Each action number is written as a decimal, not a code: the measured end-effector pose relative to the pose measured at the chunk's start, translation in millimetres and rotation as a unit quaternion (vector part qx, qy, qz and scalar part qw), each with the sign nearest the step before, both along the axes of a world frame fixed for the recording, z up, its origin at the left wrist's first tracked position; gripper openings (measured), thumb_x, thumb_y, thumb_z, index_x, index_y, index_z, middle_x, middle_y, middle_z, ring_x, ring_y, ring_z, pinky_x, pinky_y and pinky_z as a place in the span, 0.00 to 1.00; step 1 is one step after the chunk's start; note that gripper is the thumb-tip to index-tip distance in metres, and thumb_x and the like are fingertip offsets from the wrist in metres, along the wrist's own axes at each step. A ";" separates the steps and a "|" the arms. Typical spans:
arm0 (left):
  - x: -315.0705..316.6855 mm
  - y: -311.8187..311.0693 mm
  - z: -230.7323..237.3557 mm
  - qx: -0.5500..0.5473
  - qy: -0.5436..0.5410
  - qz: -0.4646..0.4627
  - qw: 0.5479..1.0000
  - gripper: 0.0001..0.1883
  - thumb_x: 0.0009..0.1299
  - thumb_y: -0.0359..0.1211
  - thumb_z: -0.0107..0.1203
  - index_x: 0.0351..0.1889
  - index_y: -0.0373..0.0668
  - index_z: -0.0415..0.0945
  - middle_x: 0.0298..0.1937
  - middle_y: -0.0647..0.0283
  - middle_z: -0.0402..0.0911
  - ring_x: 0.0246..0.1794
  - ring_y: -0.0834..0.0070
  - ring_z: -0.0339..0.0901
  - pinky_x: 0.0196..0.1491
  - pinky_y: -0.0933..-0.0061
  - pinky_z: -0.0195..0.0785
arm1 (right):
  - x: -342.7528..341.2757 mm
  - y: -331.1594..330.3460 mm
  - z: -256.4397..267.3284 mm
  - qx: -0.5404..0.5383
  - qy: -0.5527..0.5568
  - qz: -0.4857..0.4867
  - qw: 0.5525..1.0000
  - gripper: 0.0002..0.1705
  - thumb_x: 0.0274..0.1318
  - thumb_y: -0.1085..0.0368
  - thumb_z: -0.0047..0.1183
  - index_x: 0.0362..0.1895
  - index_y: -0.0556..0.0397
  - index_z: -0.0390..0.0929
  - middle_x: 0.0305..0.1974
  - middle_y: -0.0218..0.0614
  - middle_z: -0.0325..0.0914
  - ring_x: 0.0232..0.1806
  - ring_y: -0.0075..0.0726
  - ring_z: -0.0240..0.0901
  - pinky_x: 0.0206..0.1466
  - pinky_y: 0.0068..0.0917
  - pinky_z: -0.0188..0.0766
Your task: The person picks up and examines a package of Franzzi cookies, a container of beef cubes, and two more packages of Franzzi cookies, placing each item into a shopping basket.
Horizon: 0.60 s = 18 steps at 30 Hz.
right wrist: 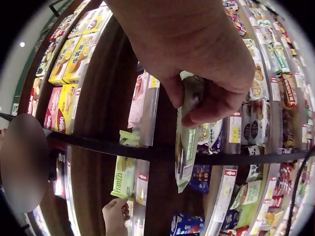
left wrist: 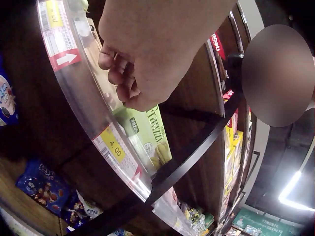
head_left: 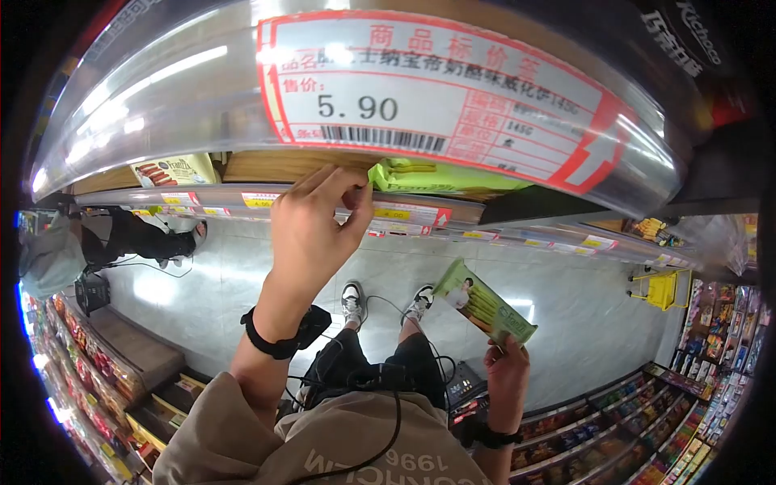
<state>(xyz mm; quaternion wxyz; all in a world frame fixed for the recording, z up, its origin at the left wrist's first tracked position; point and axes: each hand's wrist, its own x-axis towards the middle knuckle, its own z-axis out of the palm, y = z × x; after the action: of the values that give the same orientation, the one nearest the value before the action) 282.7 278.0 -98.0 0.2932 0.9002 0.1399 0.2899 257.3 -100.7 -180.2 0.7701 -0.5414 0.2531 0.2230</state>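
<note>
My left hand point(head_left: 319, 212) is raised to the shelf, fingers curled, with thumb and forefinger pinching the near end of a light-green Franzzi biscuit pack point(left wrist: 147, 132). That pack lies flat on the shelf behind a clear price strip. The left wrist view hides the fingertips partly behind the hand. Lower down, my right hand point(head_left: 508, 360) grips one end of a second green biscuit pack point(head_left: 483, 303), which has sticks pictured on its front. In the right wrist view this pack point(right wrist: 186, 147) appears edge-on, held between thumb and fingers.
A large price tag point(head_left: 436, 97) on a curved clear strip fills the top of the head view. A cream Franzzi pack point(head_left: 174, 170) lies further left on the shelf. A yellow basket point(head_left: 661, 289) stands at the right, and another person point(head_left: 121, 238) is at the left.
</note>
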 end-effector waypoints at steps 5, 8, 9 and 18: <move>-0.1 1.3 -1.1 0.002 0.000 0.000 1.000 0.05 0.61 0.25 0.63 0.31 0.42 0.78 0.25 0.65 0.80 0.25 0.67 0.80 0.29 0.68 0.71 | 0.4 -1.8 8.2 -0.011 -0.010 0.003 1.000 0.13 0.67 0.59 0.55 0.47 0.55 0.78 0.35 0.37 0.81 0.26 0.26 0.73 0.32 0.23 0.66; -0.4 2.3 -1.2 -0.003 -0.003 -0.002 1.000 0.05 0.61 0.25 0.63 0.31 0.42 0.78 0.25 0.65 0.80 0.25 0.67 0.80 0.29 0.67 0.71 | -1.3 -3.7 7.8 -0.008 -0.003 -0.017 1.000 0.13 0.67 0.59 0.56 0.47 0.54 0.78 0.36 0.37 0.81 0.27 0.26 0.73 0.32 0.23 0.66; -0.6 2.3 -1.2 -0.006 -0.005 -0.003 1.000 0.04 0.61 0.25 0.63 0.31 0.42 0.78 0.25 0.65 0.80 0.25 0.67 0.80 0.29 0.67 0.71 | -2.2 -4.8 7.2 -0.002 -0.002 -0.022 1.000 0.13 0.68 0.58 0.55 0.47 0.53 0.78 0.36 0.37 0.81 0.28 0.26 0.73 0.32 0.23 0.66; -0.2 7.6 1.2 -0.040 0.019 -0.018 0.999 0.04 0.64 0.27 0.64 0.34 0.38 0.80 0.25 0.61 0.81 0.19 0.73 0.74 0.25 0.72 0.67 | 8.1 -3.3 6.4 0.075 -0.027 -0.094 0.992 0.15 0.70 0.55 0.50 0.50 0.52 0.75 0.37 0.36 0.81 0.31 0.29 0.74 0.33 0.28 0.68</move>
<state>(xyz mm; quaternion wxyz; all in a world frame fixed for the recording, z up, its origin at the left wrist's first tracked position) 282.5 285.6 -96.8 0.3318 0.8953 0.1406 0.2618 265.3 -104.1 -173.8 0.8325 -0.4622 0.2643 0.1531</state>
